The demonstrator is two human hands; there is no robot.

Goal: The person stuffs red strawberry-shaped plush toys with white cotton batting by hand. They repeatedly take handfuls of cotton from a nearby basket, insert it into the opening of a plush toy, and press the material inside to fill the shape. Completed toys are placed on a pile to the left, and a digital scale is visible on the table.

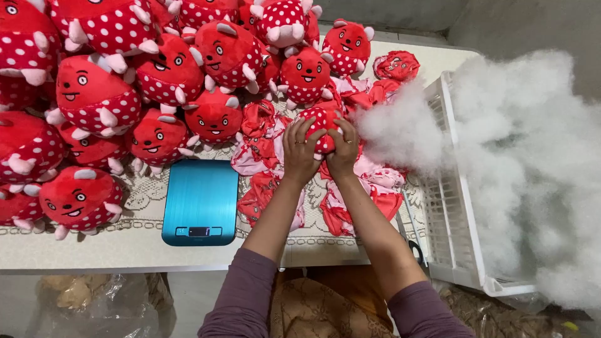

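My left hand (299, 152) and my right hand (344, 150) both clasp a red plush toy with white dots (322, 122), held above the table. Under the hands lies a heap of flat, unfilled red and pink toy skins (269, 156). White stuffing fibre (400, 128) reaches in from the right, close to my right hand.
Several stuffed red dotted toys with faces (94, 94) are piled across the left and back of the table. A blue kitchen scale (200, 201) sits on a lace cloth (144, 200). A white plastic crate (454, 206) overflowing with fibre stands at right. Black scissors (416, 250) lie beside it.
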